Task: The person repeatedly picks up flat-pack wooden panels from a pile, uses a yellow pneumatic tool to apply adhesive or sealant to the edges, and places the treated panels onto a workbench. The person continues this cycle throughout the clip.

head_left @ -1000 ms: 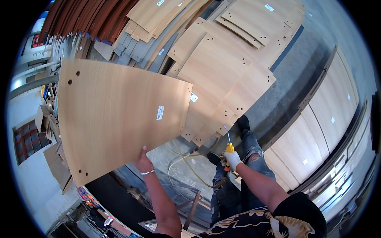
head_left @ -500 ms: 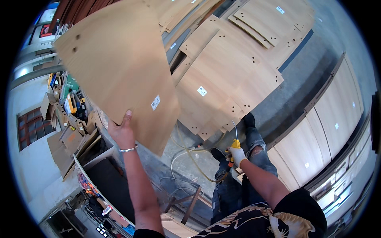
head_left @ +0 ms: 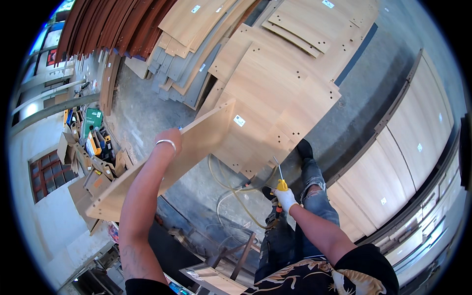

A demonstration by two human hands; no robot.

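My left hand [head_left: 169, 139], with a metal bangle at the wrist, grips the upper long edge of a light wood panel [head_left: 199, 142]. The panel stands tilted on edge, its far end at the stacked panels [head_left: 282, 93], which have small dark holes and a white label. My right hand [head_left: 286, 200], in a white glove, is closed round a yellow air blow gun [head_left: 281, 186] with a thin metal nozzle. A yellowish hose [head_left: 248, 212] runs near it across the floor. The left fingertips are mostly hidden behind the panel.
Reddish-brown boards [head_left: 105, 24] stand in a row at the far left, beside grey and wood boards [head_left: 184, 69]. More pale panels [head_left: 378, 182] lean along the right. Cardboard and boxes [head_left: 93, 152] crowd the left wall. A brown metal frame [head_left: 243, 255] stands near my legs.
The panel in my left hand has swung from broad face up to standing on edge, moving lower and leftward. My right hand still holds the blow gun, slightly lower in view.
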